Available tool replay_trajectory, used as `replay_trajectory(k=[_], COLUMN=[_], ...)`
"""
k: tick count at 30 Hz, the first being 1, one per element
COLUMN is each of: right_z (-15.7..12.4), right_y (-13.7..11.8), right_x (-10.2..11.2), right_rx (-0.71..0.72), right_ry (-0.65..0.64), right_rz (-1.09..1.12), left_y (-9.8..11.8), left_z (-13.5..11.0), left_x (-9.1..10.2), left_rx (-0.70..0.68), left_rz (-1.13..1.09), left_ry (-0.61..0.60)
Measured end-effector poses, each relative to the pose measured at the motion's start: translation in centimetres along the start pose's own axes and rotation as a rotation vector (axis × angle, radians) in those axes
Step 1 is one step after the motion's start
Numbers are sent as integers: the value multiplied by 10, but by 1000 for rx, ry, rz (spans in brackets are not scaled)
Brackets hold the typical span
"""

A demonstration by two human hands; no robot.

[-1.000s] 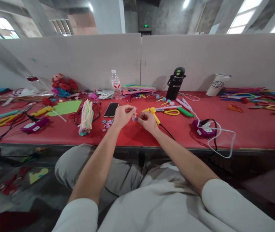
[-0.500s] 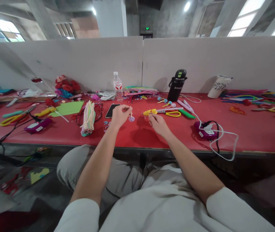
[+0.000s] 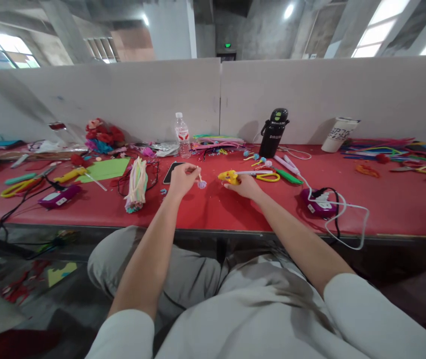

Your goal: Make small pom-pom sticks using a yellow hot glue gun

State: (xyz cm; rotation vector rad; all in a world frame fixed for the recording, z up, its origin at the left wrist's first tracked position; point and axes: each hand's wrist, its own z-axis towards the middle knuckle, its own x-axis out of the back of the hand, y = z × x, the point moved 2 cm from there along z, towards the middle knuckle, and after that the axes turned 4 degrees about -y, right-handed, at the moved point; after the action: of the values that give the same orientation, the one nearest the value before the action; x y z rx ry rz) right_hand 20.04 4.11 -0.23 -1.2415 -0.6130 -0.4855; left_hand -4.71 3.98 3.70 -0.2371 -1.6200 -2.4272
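Note:
My left hand pinches the thin pale stem of a small purple fuzzy piece, whose round head hangs just above the red table. Its fingers are closed, with the thumb and forefinger at the stem. To the right, my right hand is closed around a yellow hot glue gun. Part of the gun's grip is hidden by the fingers. Yellow-handled scissors lie just behind that hand. A dark phone rests partly behind my left hand.
A bundle of pastel pipe cleaners lies left of my hands. A water bottle and a black flask stand near the white partition. At the right, a purple power strip trails a white cable past the table's front edge.
My right hand has shifted from beside the glue gun to a grip around it, and the gun has moved slightly left. My left hand has moved a little left with the purple piece.

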Motion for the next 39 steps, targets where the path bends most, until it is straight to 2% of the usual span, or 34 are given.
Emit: replay_trajectory(k=[3,6,17,29,39], right_z=[-2,-6,-17,-18,-18], right_y=[-7,-12,-24,-25,-22], right_x=[-14,-19,-19,-17,-20], right_rx=[122,102,142,94,103], right_ry=[-129,-201,-342,-280,-289], right_rz=[404,601,413,387,435], left_y=[0,-1,1,2,5], left_z=[-1,-1,-1,-1,-2], left_x=[2,4,2,1,2], left_rx=[10,21,24,40,56], left_rz=[32,83,213,84,56], left_ry=[15,30,22,-9,1])
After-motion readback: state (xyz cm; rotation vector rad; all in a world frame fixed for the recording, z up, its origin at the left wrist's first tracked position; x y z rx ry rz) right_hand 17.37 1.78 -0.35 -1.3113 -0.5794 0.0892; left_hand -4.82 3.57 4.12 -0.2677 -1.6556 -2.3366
